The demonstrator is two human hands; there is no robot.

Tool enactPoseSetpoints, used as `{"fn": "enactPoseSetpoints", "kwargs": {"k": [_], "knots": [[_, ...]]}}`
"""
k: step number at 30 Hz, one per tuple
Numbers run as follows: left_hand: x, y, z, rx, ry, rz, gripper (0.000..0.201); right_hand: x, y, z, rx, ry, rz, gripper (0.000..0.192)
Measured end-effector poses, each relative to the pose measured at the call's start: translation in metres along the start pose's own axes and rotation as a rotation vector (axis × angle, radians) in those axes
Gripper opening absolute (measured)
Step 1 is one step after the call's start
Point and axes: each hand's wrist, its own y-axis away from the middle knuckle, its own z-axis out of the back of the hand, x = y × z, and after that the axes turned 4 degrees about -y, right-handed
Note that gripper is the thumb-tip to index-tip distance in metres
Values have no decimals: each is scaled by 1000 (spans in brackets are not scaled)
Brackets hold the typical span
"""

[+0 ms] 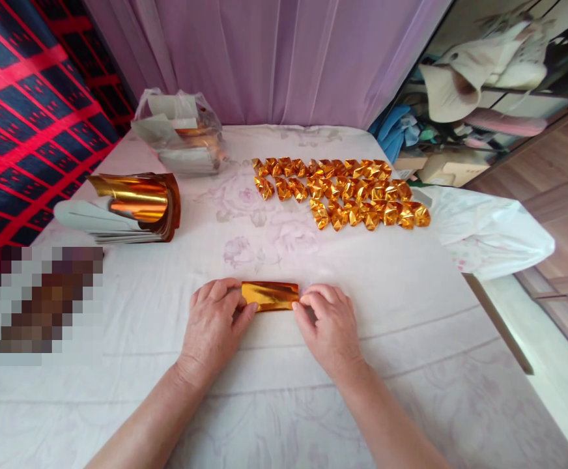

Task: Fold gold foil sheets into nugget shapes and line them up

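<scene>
A folded strip of gold foil paper [270, 295] lies on the white flowered cloth [264, 391] near the front middle. My left hand [213, 326] pinches its left end with thumb and fingers. At its right end my right hand [327, 322] presses with the fingertips. Both hands rest on the cloth while holding the strip flat between them.
Several folded gold foil pieces [342, 192] lie in rows at the back right. A stack of foil sheets [132, 207], gold side curled up, sits at the left. Behind it stands a clear plastic bag [184, 133] of sheets. A pixelated patch covers the near left.
</scene>
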Motion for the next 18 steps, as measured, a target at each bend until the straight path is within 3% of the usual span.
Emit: {"fn": "enactPoseSetpoints", "kwargs": {"k": [18], "knots": [[-1,-1,0,13,-25,41,27,3,-1,-2,-36,50,-24,18]]}}
